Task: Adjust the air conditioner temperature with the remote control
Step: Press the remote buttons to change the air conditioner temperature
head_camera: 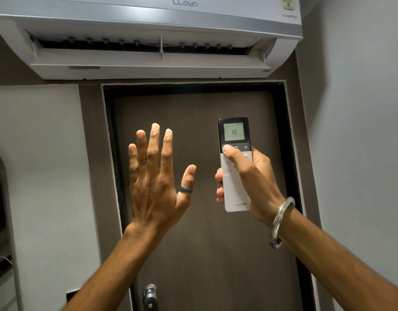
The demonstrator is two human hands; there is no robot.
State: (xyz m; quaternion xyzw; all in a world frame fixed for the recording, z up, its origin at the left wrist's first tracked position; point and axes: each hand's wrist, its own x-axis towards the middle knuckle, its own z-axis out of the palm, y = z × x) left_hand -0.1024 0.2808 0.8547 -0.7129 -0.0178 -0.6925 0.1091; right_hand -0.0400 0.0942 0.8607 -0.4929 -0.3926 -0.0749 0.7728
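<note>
Head view shows the slim white-and-black remote control held upright below the white wall-mounted air conditioner, long axis pointing up at the unit's open vent. Right hand is the grip here, clamped around the remote's lower body, thumb resting on the button left of the power key; the screen reads 18. Left hand is empty, fingers spread apart, left of the remote and not touching it.
</note>
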